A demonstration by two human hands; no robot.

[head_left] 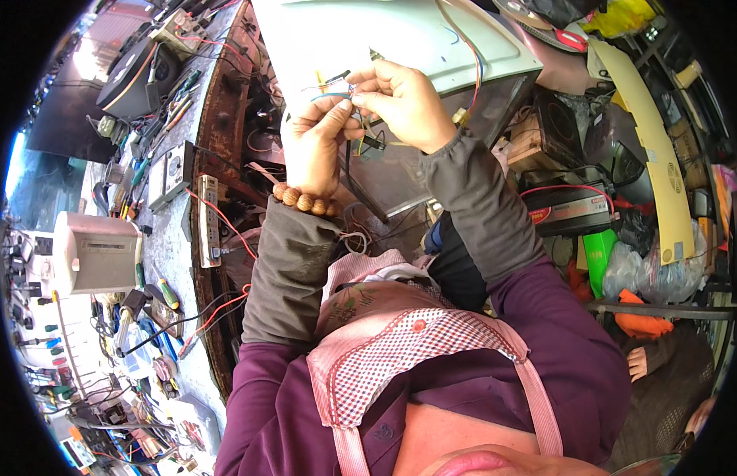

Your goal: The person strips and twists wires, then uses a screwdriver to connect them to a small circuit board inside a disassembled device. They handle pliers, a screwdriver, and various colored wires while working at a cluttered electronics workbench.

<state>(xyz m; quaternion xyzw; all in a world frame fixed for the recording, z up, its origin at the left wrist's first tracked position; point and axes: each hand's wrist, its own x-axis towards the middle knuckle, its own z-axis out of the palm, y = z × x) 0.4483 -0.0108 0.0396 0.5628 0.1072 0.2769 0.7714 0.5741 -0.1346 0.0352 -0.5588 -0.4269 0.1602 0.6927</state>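
Over a white panel point(329, 40), my two hands meet at their fingertips around thin wires. A blue wire point(330, 96) runs into the pinch of my left hand point(317, 143), whose thumb and fingers are closed. My right hand point(404, 103) pinches at the same spot with thumb and forefinger; the exact piece between its fingertips is too small to make out, though thin wire ends show there. Just below the fingers hangs a small dark part point(375, 141) among more wires. A wooden bead bracelet point(303, 200) circles my left wrist.
On the left, a cluttered workbench point(174, 254) holds a grey radio-like box point(170, 176), a beige appliance point(97, 250) and a screwdriver point(168, 293). A power strip point(209, 222) lines its edge. At right sit a black device point(571, 213) and plastic bags point(630, 266). Another person's hand point(637, 363) shows lower right.
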